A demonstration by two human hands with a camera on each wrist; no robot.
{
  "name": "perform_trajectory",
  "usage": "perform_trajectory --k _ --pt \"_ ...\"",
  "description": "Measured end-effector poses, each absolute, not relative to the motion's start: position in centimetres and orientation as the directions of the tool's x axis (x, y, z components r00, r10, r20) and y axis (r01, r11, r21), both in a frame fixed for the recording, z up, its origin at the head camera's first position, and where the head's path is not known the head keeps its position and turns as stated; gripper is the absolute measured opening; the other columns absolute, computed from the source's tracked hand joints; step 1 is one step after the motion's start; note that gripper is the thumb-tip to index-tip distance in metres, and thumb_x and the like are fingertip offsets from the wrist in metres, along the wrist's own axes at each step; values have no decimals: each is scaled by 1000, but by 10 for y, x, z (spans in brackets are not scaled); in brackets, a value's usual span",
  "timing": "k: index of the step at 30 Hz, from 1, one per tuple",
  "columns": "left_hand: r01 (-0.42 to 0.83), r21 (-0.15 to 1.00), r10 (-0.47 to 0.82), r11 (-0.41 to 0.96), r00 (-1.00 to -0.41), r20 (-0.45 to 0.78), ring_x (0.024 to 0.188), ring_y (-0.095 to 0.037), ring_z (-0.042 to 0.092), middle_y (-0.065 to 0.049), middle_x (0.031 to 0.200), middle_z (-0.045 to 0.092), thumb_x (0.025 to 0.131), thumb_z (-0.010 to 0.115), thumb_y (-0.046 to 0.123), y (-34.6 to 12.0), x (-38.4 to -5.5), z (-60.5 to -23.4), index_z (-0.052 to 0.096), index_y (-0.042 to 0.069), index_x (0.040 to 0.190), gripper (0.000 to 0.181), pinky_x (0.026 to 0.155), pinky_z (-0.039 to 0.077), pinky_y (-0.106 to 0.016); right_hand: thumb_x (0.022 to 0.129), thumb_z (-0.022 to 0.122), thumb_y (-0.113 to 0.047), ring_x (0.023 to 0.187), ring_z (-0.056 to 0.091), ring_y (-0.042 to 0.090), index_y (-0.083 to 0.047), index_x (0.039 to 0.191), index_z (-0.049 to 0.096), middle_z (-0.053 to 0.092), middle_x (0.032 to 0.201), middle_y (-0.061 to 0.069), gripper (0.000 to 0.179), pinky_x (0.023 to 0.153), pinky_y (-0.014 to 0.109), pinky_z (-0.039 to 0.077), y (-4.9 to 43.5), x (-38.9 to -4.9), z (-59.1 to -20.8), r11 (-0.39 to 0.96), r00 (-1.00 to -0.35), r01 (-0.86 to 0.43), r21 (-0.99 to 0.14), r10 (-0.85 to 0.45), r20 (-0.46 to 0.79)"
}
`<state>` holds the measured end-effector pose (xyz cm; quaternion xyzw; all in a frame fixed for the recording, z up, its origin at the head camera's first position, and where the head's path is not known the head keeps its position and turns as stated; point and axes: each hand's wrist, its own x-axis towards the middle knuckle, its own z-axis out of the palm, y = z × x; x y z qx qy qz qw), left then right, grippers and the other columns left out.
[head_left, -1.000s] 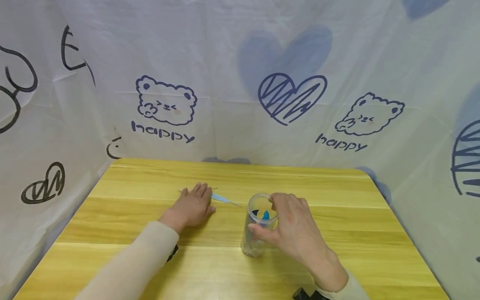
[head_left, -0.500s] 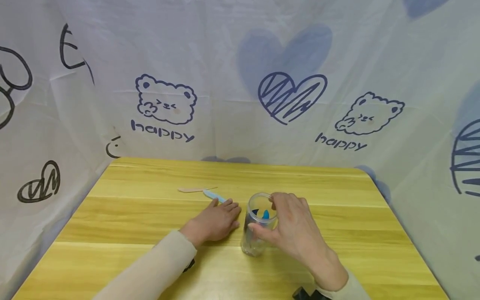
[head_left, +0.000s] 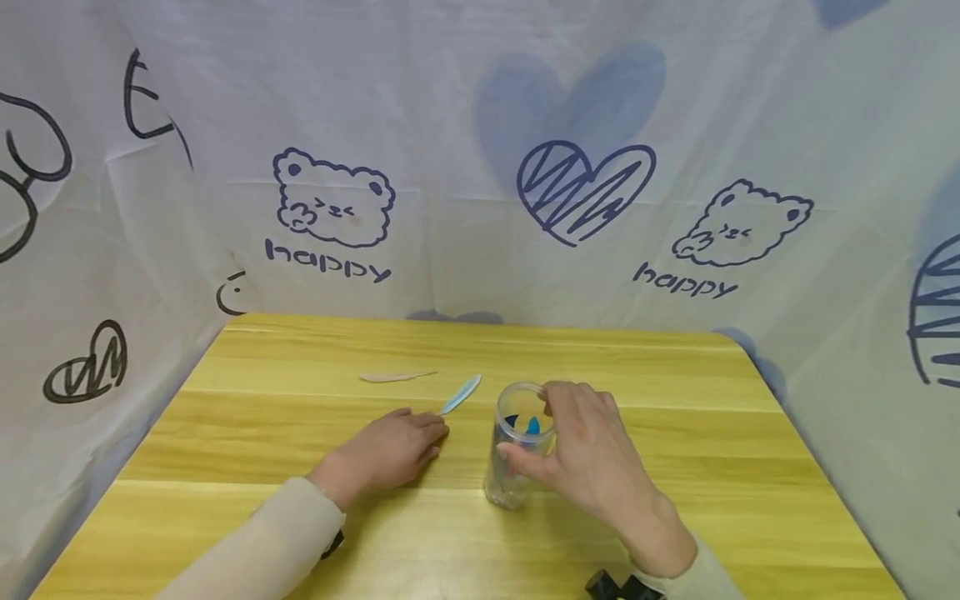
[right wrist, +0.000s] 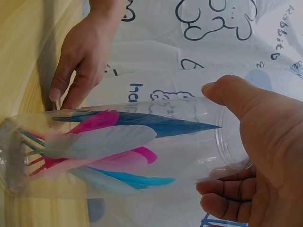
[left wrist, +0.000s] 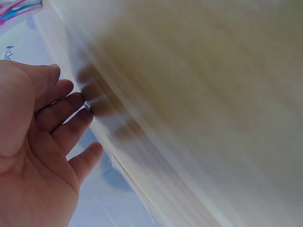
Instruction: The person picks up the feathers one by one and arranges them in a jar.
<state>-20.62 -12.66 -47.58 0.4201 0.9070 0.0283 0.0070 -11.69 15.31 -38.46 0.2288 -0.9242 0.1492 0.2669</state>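
Observation:
In the head view my left hand (head_left: 390,450) is low over the table, its fingertips pinching the quill end of a light blue feather (head_left: 462,393). The feather slants up and away to the right; its quill tip is hidden by the fingers. Farther back lies a pale pink feather (head_left: 397,377), apart from the hand. My right hand (head_left: 592,467) grips the rim of an upright clear plastic jar (head_left: 504,492), thumb on the near side and fingers round the far side. Through its wall, the right wrist view shows several pink, white and blue feathers (right wrist: 113,142).
The wood-grain table (head_left: 712,467) ends at a back edge against a white cloth (head_left: 450,100) printed with hearts, bears and words. The cloth also hangs along both sides.
The left hand has moved right, then back left, uncovering the pink feather. The light blue feather has swung round, its vane now pointing up to the right. The right hand keeps gripping the jar.

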Motion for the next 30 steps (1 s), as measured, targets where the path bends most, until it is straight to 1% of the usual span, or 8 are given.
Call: perform_trajectory --k 3,8,12,15,20,22,24,30 --pt "766 77 766 638 -641 36 119 -25 69 -8 127 71 109 58 20 -134 -208 -475 67 4 129 27 106 52 -50 73 90 -57 77 54 17 -5 105 61 62 87 3 68 73 35 42 153 -117 -385 851 -758 -499 -160 -339 558" --pt "719 164 726 675 -687 24 99 -21 72 1 106 73 107 61 17 -151 -212 -470 70 13 110 10 91 58 -44 74 90 -57 76 52 17 -5 105 60 60 87 3 68 73 35 42 154 -116 -386 847 -753 -506 -162 -342 562" --pt "667 209 683 715 -731 -5 95 -18 72 2 102 75 106 62 15 -159 -217 -464 73 14 107 11 87 59 -44 74 90 -56 76 53 17 -5 105 59 60 86 4 67 73 35 43 155 -116 -386 844 -747 -511 -161 -344 570" --pt "654 188 659 733 -751 42 91 -19 72 0 99 77 104 65 16 -156 -222 -461 76 12 109 12 84 60 -44 74 90 -56 77 54 18 -5 105 59 61 87 5 68 73 36 43 155 -117 -386 844 -746 -511 -163 -342 571" --pt "619 97 604 779 -784 145 98 -27 68 -4 107 77 100 72 16 -140 -234 -459 76 10 115 17 92 55 -53 74 90 -57 79 56 19 -5 106 60 63 89 6 68 74 38 45 157 -117 -385 847 -753 -505 -165 -339 564" --pt "596 65 584 800 -799 142 101 -29 64 -4 111 75 99 73 18 -132 -238 -458 75 11 118 20 95 52 -56 74 90 -57 79 56 19 -5 107 61 64 90 5 69 75 37 45 157 -116 -385 849 -756 -502 -164 -339 560" --pt "583 39 575 811 -808 126 100 -28 61 -4 110 73 99 74 19 -126 -243 -459 73 11 118 21 95 50 -55 74 90 -58 80 57 19 -4 108 61 64 91 5 69 75 37 45 157 -116 -385 851 -759 -498 -164 -337 557" --pt "557 -38 558 830 -827 59 100 -30 56 -5 106 69 103 66 19 -112 -252 -463 71 11 114 14 98 45 -59 74 89 -58 81 58 19 -4 109 62 64 91 3 70 76 37 46 157 -115 -385 857 -768 -488 -167 -331 548"
